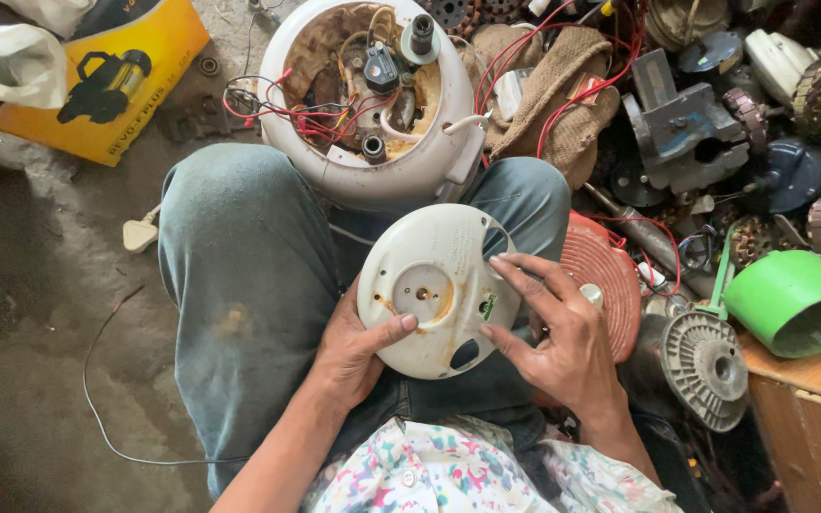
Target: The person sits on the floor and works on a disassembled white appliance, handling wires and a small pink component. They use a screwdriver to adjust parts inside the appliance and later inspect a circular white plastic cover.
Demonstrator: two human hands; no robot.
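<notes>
A round white plastic cover (434, 285) with a stained centre and cut-out slots rests over my lap. My left hand (353, 347) grips its lower left edge, thumb lying across the face. Fingers of my right hand (553, 332) press on the cover's right edge and lower rim. Just beyond my knees stands an opened white round appliance body (372, 157), its inside showing a brown coil, a small motor part and red and white wires (277, 106).
A yellow cardboard box (106, 76) and a white bag (11, 62) lie at the far left. Piled metal motor parts (705, 123), a red ribbed disc (610, 275), a green plastic tub (795, 299), a grey finned wheel (710, 366) and a wooden box (810, 418) crowd the right. A thin cable (97, 399) runs over the floor.
</notes>
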